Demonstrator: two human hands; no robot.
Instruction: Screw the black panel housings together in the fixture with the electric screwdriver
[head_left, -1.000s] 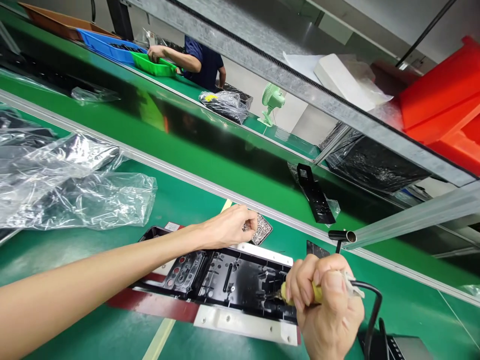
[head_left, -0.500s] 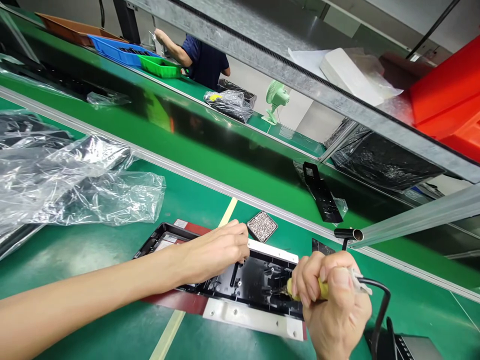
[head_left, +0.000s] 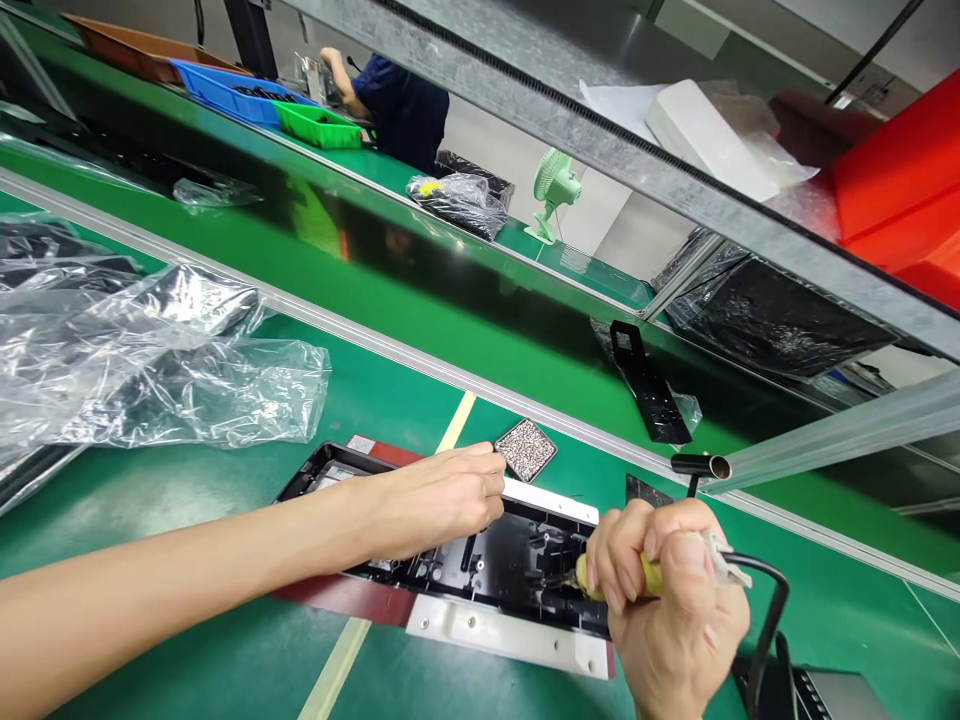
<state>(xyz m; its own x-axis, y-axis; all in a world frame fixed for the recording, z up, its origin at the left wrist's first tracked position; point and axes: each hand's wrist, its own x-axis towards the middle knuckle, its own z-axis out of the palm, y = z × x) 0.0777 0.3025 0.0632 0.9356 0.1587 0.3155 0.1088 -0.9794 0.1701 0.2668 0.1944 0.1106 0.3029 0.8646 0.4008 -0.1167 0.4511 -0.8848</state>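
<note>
A long black plastic housing [head_left: 517, 555] lies in a fixture with metal strips [head_left: 510, 635] and dark red plates. My right hand [head_left: 675, 590] is wrapped round a yellow-handled tool [head_left: 592, 578] with a black cable; its tip points down into the right part of the housing. My left hand [head_left: 457, 495] hovers over the housing's far edge, fingers pressed together beside a small square tray [head_left: 527, 450] of tiny metal parts. What its fingertips hold, if anything, is hidden.
Clear plastic bags [head_left: 187, 390] lie at the left. A metal tube [head_left: 700, 466] stands behind my right hand. Beyond the rail is a green belt with a black part [head_left: 649, 385]. Further back are a person [head_left: 409, 110], bins [head_left: 319, 125] and a fan [head_left: 553, 190].
My left hand has shifted slightly up and right, closer to the tray of small parts. My right hand and the tool remain nearly still. The person's arm at the back has moved.
</note>
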